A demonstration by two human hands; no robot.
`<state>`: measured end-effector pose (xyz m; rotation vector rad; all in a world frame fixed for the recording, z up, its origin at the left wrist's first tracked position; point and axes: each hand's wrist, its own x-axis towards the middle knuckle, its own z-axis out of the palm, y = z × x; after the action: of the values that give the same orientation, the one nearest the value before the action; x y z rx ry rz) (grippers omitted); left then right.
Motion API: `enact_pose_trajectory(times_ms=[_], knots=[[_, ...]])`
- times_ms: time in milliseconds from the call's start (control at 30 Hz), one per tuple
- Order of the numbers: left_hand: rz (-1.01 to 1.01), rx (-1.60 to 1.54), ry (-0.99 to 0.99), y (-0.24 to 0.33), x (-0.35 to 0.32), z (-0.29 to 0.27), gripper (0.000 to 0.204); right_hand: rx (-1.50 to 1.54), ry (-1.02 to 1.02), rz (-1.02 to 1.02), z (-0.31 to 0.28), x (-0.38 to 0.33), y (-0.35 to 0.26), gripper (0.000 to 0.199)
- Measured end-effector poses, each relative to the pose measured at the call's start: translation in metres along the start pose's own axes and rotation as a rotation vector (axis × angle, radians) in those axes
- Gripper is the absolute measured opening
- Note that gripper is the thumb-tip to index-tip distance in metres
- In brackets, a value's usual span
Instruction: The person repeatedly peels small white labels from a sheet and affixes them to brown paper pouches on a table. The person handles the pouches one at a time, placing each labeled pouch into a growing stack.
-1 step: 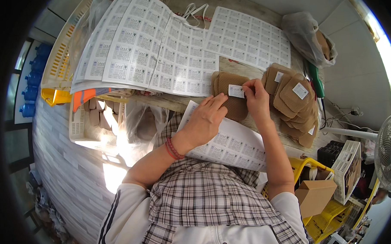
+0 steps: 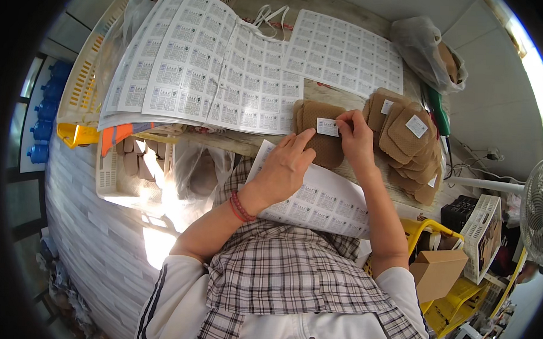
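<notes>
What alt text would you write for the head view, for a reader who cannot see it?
A person's right hand is at the edge of a white label on a brown pad, the left hand close beside it. More pads lie piled to the right; printed sheets spread across the table beyond.

Two hands (image 2: 286,165) (image 2: 356,136), one plaid apron (image 2: 267,280), one fan (image 2: 539,212)

Sunlight throws a bright white patch (image 2: 156,249) on the pale grey wood-plank floor (image 2: 95,241). A grey-brown wood-grain worktable (image 2: 316,1) stands beside a white wall with thin seams (image 2: 495,87); a round white caged fan (image 2: 539,209) stands at far right.
</notes>
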<state>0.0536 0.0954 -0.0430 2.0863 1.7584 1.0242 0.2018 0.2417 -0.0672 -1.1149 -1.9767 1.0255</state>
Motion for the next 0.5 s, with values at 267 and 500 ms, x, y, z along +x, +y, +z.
enact_pose_trajectory(times_ms=[267, 500], knots=[[0.047, 0.128, -0.062, -0.001, 0.001, 0.003, 0.008, -0.166, 0.049, -0.217, 0.004, -0.005, -0.002, 0.008], [0.026, 0.183, -0.091, 0.004, 0.000, 0.003, 0.009, -0.393, 0.166, -0.150, 0.012, -0.013, -0.018, 0.033]])
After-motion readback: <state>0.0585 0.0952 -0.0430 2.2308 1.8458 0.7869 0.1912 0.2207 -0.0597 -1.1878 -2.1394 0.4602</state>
